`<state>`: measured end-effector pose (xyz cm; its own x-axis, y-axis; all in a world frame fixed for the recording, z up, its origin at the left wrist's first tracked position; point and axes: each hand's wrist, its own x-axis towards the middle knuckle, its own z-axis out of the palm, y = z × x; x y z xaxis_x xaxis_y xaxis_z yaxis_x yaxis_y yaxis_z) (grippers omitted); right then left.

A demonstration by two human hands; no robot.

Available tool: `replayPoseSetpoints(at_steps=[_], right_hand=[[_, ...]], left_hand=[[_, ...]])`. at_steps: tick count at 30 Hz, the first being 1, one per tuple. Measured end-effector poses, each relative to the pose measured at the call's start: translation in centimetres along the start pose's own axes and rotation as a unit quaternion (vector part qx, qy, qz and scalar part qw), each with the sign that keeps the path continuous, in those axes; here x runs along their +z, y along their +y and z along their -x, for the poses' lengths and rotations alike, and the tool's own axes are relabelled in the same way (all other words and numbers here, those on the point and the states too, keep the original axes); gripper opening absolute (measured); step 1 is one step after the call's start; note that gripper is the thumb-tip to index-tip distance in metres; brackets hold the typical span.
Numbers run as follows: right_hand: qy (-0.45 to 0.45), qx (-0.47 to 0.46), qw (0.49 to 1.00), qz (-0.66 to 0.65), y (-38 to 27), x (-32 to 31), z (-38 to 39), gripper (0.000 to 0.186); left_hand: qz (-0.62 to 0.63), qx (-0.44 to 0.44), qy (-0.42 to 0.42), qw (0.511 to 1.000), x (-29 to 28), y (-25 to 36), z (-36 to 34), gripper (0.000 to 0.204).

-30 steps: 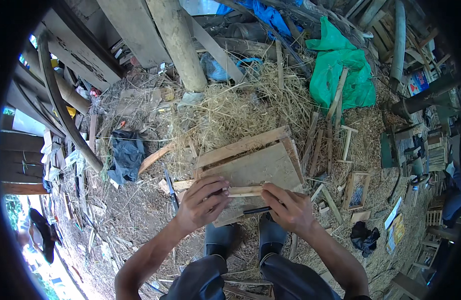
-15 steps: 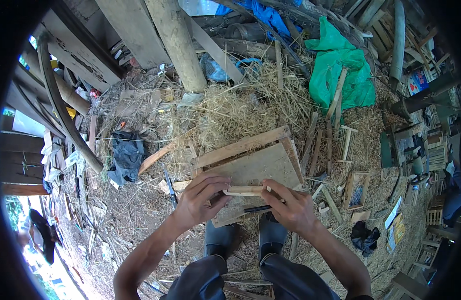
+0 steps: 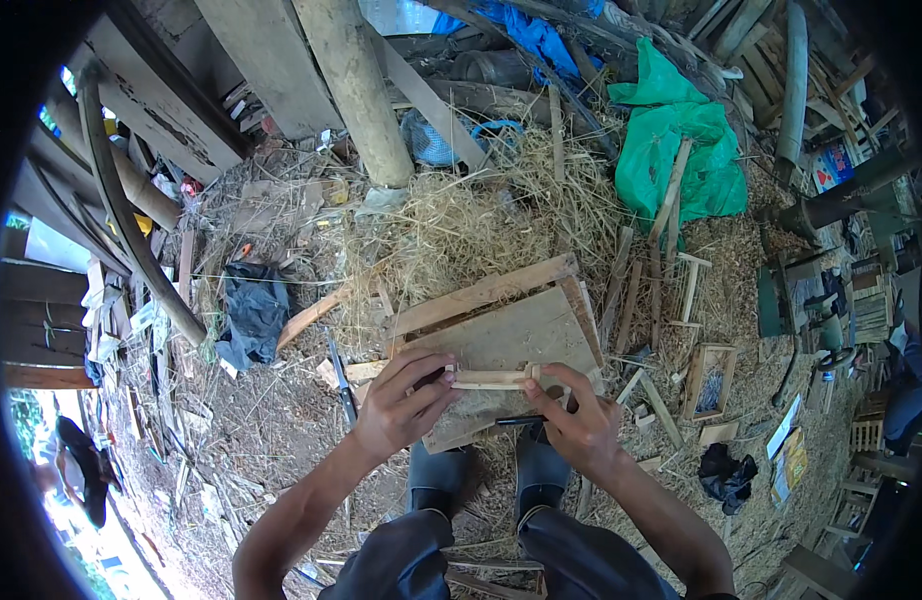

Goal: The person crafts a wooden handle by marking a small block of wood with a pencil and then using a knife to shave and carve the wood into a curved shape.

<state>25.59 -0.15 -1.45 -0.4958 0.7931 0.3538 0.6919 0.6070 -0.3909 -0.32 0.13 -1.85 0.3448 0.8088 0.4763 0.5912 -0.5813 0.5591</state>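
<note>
A short pale wooden strip spans the middle of the frame, level, above a flat board. The left hand pinches its left end; the right hand grips the other end between thumb and fingers. Holding it well seems to call for equal, light pressure at both ends, so that it neither twists nor bows. A slim dark tool lies just below the right fingers; whether they touch it, I cannot tell, so that side deserves care. At centre-left, a long blade with a dark handle rests well apart from the strip.
</note>
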Motion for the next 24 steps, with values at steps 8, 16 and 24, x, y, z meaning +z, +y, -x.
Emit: replayPoseSetpoints(at_steps=[8, 16, 24], right_hand=[[0.012, -0.008, 1.0, -0.022, 0.1, 0.1, -0.2, 0.046], [-0.003, 0.046, 0.997, -0.063, -0.3, 0.1, -0.2, 0.044], [0.076, 0.236, 0.92, -0.304, -0.6, 1.0, -0.6, 0.028]], left_hand=[[0.014, -0.034, 0.029, 0.999, 0.6, 0.3, 0.4, 0.022], [0.07, -0.118, 0.049, 0.989, 0.7, 0.4, 0.9, 0.046], [0.031, -0.081, 0.024, 0.996, 0.3, 0.3, 0.6, 0.053]])
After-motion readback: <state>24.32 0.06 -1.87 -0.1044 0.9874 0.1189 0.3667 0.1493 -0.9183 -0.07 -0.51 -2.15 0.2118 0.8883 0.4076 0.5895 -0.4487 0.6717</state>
